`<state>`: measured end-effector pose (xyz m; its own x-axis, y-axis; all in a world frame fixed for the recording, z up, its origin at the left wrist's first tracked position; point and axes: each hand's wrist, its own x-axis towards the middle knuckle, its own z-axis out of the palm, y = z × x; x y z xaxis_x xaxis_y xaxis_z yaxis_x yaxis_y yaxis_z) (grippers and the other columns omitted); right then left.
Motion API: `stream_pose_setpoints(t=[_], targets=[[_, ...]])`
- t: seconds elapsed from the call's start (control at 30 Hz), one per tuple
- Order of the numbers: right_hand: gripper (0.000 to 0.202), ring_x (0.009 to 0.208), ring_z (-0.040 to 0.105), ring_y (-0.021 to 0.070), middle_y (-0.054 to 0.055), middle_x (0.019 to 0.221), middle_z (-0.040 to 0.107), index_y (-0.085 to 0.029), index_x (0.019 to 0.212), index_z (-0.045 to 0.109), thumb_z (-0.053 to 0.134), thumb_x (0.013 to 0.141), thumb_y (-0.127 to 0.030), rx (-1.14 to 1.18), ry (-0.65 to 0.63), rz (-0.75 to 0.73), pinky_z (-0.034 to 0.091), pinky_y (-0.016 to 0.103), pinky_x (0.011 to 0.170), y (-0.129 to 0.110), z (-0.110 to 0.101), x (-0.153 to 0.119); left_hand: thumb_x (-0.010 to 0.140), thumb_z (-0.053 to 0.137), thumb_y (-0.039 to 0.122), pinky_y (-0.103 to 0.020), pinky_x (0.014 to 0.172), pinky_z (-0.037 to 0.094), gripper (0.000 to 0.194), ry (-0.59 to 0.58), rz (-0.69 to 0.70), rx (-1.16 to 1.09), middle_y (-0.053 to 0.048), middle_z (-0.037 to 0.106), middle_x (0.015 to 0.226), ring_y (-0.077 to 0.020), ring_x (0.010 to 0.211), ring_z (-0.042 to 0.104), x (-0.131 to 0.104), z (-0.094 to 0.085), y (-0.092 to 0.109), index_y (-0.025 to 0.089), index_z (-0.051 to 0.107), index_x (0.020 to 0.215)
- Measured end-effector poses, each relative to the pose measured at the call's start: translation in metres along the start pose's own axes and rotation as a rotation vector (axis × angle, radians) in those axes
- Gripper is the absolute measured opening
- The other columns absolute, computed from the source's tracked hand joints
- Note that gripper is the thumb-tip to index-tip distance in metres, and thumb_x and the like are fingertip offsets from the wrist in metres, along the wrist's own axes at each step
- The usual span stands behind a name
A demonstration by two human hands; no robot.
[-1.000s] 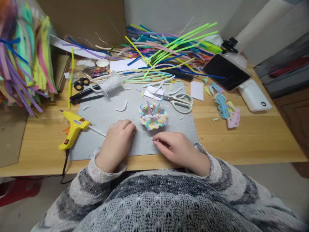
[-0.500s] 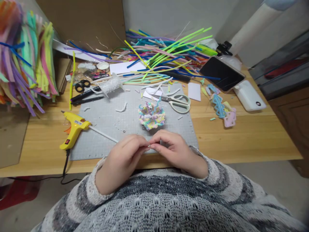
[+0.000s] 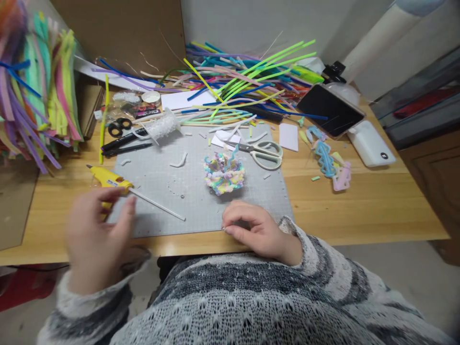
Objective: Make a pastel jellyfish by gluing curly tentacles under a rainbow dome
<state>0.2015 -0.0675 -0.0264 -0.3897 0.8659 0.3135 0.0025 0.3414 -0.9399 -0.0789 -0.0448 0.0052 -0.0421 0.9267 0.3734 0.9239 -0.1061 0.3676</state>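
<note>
My left hand, blurred by motion, is over the handle of the yellow glue gun, thumb and fingers apart. It hides the gun's lower part; a clear glue stick juts out of the back. My right hand stays near the mat's front edge, thumb and forefinger pinched on something tiny I cannot make out. Just beyond it a pastel pipe-cleaner piece with curled tips sits on the grey cutting mat. White-handled scissors lie behind it.
Pipe cleaners are heaped along the wall, with more bundles at left. A spool of white trim, black pens and small black scissors lie at the back left. A phone leans at right beside a white power bank.
My hands were together, fingertips touching. The left has since swung left to the glue gun with its fingers spread, while the right has dropped slightly, still pinching.
</note>
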Motion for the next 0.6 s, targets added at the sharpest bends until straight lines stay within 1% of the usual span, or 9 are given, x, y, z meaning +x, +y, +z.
stream_pose_setpoints(t=[0.03,0.07,0.1,0.17,0.27,0.33,0.43,0.5,0.6], targets=[[0.006,0.077,0.056,0.0127,0.001,0.079,0.061,-0.02,0.087,0.062,0.057,0.089,-0.019,-0.007,0.0,-0.023,0.046,0.03,0.073,0.0,-0.001,0.0,0.081,0.063,0.04,-0.053,0.09,0.049,0.047,-0.026,-0.036,0.155,-0.016,0.063,0.1,-0.0335,0.1,0.059,0.003,-0.004,-0.013,0.008,0.062,0.115],[0.006,0.078,0.055,0.0133,0.001,0.079,0.061,-0.02,0.087,0.062,0.056,0.09,-0.019,-0.014,-0.002,-0.041,0.046,0.032,0.074,0.0,-0.002,0.0,0.079,0.063,0.043,-0.06,0.096,0.043,0.06,-0.06,-0.08,0.27,-0.022,0.06,0.111,-0.0416,0.114,0.053,0.005,-0.007,-0.024,0.003,0.058,0.124],[0.007,0.079,0.055,0.0137,0.001,0.08,0.061,-0.02,0.087,0.061,0.055,0.091,-0.02,-0.019,-0.007,-0.055,0.045,0.032,0.075,-0.001,-0.002,-0.001,0.079,0.062,0.046,-0.063,0.098,0.041,0.068,-0.102,-0.122,0.341,-0.026,0.057,0.117,-0.0459,0.119,0.049,0.006,-0.009,-0.033,0.0,0.054,0.129],[0.008,0.08,0.054,0.0145,0.002,0.08,0.061,-0.02,0.087,0.061,0.054,0.092,-0.02,-0.022,-0.027,-0.071,0.044,0.034,0.076,-0.002,-0.003,0.0,0.08,0.057,0.049,-0.062,0.098,0.042,0.074,-0.214,-0.159,0.439,-0.03,0.056,0.117,-0.0483,0.118,0.049,0.006,-0.01,-0.043,-0.004,0.051,0.132],[0.01,0.081,0.055,0.0154,0.002,0.08,0.061,-0.021,0.087,0.06,0.051,0.092,-0.021,-0.041,-0.043,-0.061,0.044,0.035,0.078,-0.003,-0.003,-0.001,0.084,0.05,0.05,-0.055,0.092,0.048,0.073,-0.356,-0.179,0.484,-0.026,0.062,0.106,-0.0434,0.105,0.058,0.004,-0.001,-0.048,-0.004,0.049,0.133],[0.01,0.08,0.055,0.0152,0.001,0.079,0.062,-0.021,0.085,0.06,0.052,0.091,-0.02,-0.077,-0.028,-0.053,0.043,0.036,0.078,-0.002,-0.002,-0.003,0.086,0.049,0.048,-0.052,0.091,0.049,0.071,-0.352,-0.188,0.479,-0.025,0.063,0.107,-0.0412,0.104,0.06,0.005,0.007,-0.047,-0.003,0.047,0.136],[0.007,0.073,0.057,0.0133,-0.001,0.073,0.063,-0.021,0.083,0.061,0.057,0.088,-0.02,-0.142,0.024,-0.067,0.041,0.035,0.077,0.002,0.0,-0.005,0.088,0.046,0.04,-0.05,0.092,0.047,0.064,-0.273,-0.203,0.472,-0.026,0.062,0.111,-0.04,0.104,0.059,0.01,0.014,-0.047,-0.002,0.046,0.136],[0.006,0.07,0.058,0.0121,-0.003,0.071,0.065,-0.022,0.084,0.063,0.06,0.088,-0.021,-0.171,0.06,-0.083,0.039,0.035,0.077,0.006,0.001,-0.006,0.088,0.045,0.035,-0.05,0.09,0.047,0.061,-0.243,-0.213,0.444,-0.025,0.063,0.109,-0.0392,0.102,0.059,0.012,0.013,-0.047,-0.003,0.046,0.136],[0.004,0.07,0.06,0.0124,-0.004,0.073,0.068,-0.024,0.086,0.066,0.062,0.088,-0.023,-0.199,0.11,-0.075,0.039,0.036,0.077,0.009,0.002,-0.006,0.089,0.046,0.035,-0.048,0.087,0.047,0.058,-0.199,-0.228,0.319,-0.02,0.062,0.105,-0.0368,0.1,0.057,0.012,0.003,-0.053,0.0,0.048,0.135]])
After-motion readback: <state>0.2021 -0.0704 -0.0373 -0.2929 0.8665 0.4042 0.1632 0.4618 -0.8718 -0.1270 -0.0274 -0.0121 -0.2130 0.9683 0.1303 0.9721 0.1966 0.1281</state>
